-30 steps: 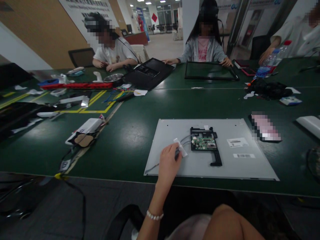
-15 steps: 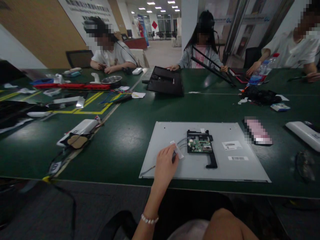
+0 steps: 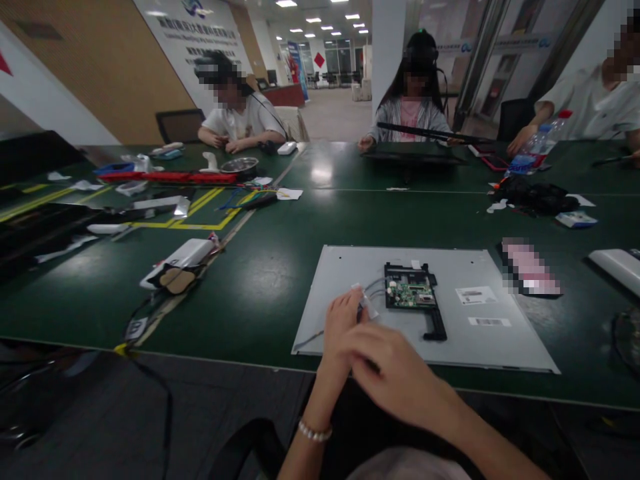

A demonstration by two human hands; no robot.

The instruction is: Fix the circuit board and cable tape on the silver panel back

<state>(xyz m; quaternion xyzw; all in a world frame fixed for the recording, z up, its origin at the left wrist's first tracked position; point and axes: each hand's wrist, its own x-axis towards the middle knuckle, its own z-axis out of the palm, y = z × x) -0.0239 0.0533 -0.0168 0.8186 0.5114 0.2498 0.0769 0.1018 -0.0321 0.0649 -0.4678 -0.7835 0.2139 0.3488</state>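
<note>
A pale metal panel [image 3: 480,350] lies flat in front of me. On it sits a green circuit board [image 3: 413,293] in a black plastic bracket [image 3: 439,327]. Grey cables [image 3: 376,285] run from the board to my left hand [image 3: 340,323], whose fingers are closed on them over the panel. A translucent strip [image 3: 370,305], perhaps tape, sticks out by those fingertips. Crossing over the left hand near its thumb and wrist is my right hand [image 3: 387,360]. Its fingers are bent towards the thumb in a pinch, and whatever lies between the tips is hidden.
Right of the panel lies a pink phone [image 3: 533,267], with a white device [image 3: 617,273] beyond it. A white device with a tan pad [image 3: 177,277] and cables lies to the left. Across the table, a person handles a dark frame and panel [image 3: 415,159]. A bottle [image 3: 537,147] stands far right.
My right hand has come in from below right and now overlaps my left hand, which stays at the cable. The person opposite has lowered the black panel and frame. The view has shifted left.
</note>
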